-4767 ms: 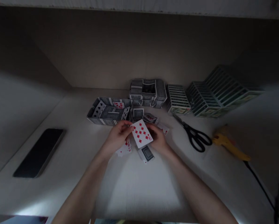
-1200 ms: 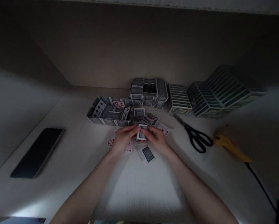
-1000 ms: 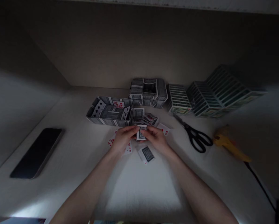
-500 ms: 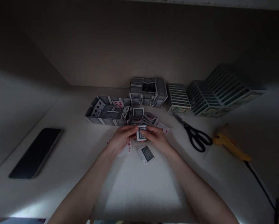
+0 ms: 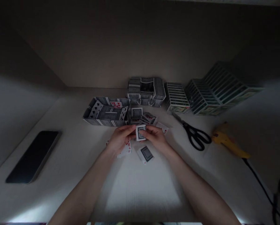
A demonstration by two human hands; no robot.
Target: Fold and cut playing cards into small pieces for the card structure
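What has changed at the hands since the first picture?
The diamond card held face up earlier is out of sight. The left hand and right hand now hold a playing card back up between them. The scissors, phone and card-built walls stayed as they were.

Left hand (image 5: pixel 120 138), right hand (image 5: pixel 155 138) hold a playing card (image 5: pixel 140 132)

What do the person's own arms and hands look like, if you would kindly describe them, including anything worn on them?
The left hand and the right hand are bare and ungloved. The left forearm and right forearm are bare too, with no sleeve in view. No watch, bracelet or cable shows; rings would be too small to tell in this dim light.
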